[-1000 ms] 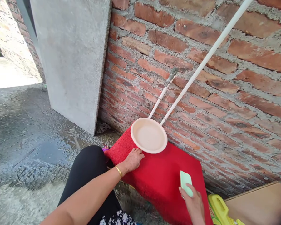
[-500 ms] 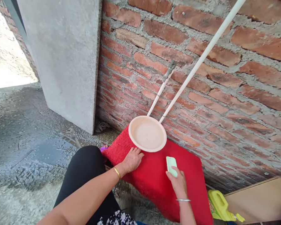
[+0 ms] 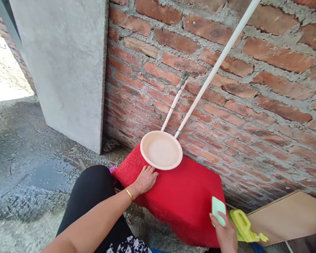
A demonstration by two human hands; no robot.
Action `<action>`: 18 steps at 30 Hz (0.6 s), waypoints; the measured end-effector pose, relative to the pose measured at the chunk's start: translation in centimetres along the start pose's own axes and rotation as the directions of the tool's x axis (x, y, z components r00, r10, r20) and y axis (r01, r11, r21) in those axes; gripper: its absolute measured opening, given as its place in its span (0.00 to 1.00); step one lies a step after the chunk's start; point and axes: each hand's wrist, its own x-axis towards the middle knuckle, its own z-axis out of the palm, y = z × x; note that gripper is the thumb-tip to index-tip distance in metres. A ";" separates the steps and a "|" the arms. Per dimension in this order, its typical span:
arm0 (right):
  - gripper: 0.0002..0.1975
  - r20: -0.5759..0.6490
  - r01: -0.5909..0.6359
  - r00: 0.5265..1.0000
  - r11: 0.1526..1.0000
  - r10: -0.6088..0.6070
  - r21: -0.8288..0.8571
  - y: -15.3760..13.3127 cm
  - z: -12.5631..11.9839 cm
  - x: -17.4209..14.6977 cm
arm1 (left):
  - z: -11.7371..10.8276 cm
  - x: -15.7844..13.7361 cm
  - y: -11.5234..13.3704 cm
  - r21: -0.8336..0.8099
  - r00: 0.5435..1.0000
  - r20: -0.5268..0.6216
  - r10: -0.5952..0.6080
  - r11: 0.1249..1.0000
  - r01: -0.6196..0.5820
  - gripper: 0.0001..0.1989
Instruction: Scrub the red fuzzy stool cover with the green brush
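Note:
A red cloth [image 3: 179,196] with a fuzzy surface is spread over a low support. My left hand [image 3: 146,178] lies on it, fingers stretched out, just in front of a cream plastic basin [image 3: 162,149]. Near the cloth's right edge, my right hand [image 3: 224,228] grips what looks like a pale green scrub brush [image 3: 218,207]. Its flat, rounded back faces up, and its underside is hidden. The basin sits at the back of the cloth by the wall.
A brick wall [image 3: 274,102] with a white pipe [image 3: 213,70] and a tap [image 3: 183,80] rises behind. A grey slab [image 3: 65,70] leans at the left over wet concrete [image 3: 47,174]. To the right are a yellow jug [image 3: 241,225] and a brown board [image 3: 287,218].
My right hand has moved right and toward me with the scrub brush, to the cloth's right edge. My left hand stays in place on the cloth. The view has shifted slightly.

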 end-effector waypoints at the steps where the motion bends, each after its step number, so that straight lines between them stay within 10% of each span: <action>1: 0.30 0.059 0.060 0.996 0.996 -0.063 0.062 -2.2 1.0 -1.3 | 0.0 0.0 0.0 0.002 1.000 -0.001 0.000 1.000 0.000 0.13; 6: 0.21 0.247 0.374 0.861 0.882 -0.445 0.287 -12.1 5.4 -7.9 | -0.1 0.0 -0.1 0.011 1.000 -0.005 0.011 1.000 -0.011 0.13; 10: 0.19 0.296 0.428 0.800 0.842 -0.522 0.328 -14.2 6.2 -9.5 | -0.1 0.0 -0.2 0.013 1.000 -0.012 0.012 1.000 -0.012 0.13; 18: 0.26 0.154 0.159 0.971 0.974 -0.184 0.163 -4.5 2.0 -3.3 | 0.0 0.0 -0.1 0.007 1.000 -0.003 0.010 1.000 -0.010 0.13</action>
